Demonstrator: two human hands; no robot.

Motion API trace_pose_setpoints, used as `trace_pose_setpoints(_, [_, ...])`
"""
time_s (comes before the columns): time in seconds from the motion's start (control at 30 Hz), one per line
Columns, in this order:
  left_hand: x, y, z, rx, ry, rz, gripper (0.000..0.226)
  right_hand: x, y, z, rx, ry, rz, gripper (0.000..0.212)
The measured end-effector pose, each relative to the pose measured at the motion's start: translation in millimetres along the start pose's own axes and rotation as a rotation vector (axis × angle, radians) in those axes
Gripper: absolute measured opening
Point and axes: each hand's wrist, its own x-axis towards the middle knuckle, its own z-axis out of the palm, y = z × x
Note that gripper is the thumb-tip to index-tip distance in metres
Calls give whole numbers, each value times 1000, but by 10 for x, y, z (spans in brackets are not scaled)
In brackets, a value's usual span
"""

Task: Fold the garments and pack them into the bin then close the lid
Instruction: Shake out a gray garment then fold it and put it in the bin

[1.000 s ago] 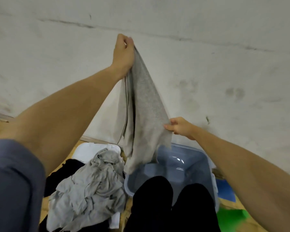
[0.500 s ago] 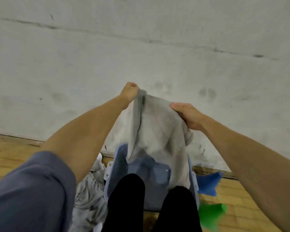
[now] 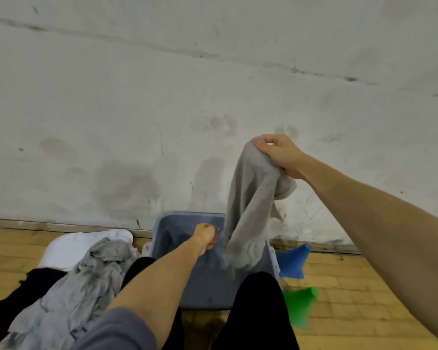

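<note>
A scuffed white wall (image 3: pixel 162 97) meets a wooden floor (image 3: pixel 339 286) at the far edge of the scene, and against it stands the blue-grey bin (image 3: pixel 208 284), open, with no lid on it. We see the right hand (image 3: pixel 280 154) raised above and to the right of the bin, its grip closed around a bunched upper edge of a grey garment (image 3: pixel 248 210), which hangs down so that its lower end overlaps the bin's right rim. The left hand (image 3: pixel 208 236) reaches low over the bin's mouth, fingers curled; we cannot tell whether its grip has caught any cloth.

To the left of the bin lies a heap of unfolded grey clothes (image 3: pixel 86 281) over something black (image 3: pixel 33 281), with a white panel (image 3: pixel 68 246) behind, possibly the lid. Blue (image 3: pixel 292 261) and green (image 3: pixel 301 304) items lie on the floor to the right.

We judge the step in hand to be folding this garment before packing. To do it well, the low hand should take the hanging hem, the two hands should draw the cloth flat and bring edge to edge, and the fold should be laid level on the bin's bottom, not dropped in bunched. A crumpled first layer would likely crowd the remaining heap and hinder closing the lid.
</note>
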Motion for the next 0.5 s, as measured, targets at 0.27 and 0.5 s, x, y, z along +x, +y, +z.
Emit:
trace_pose_setpoints(0.27, [83,12,-182,-59,237,-59,47,-34,-271,-134,153,90,-51,21])
trace_pose_setpoints(0.5, [237,56,-77,-602,-162,-356,79,14,-465,19,192,77,-110,22])
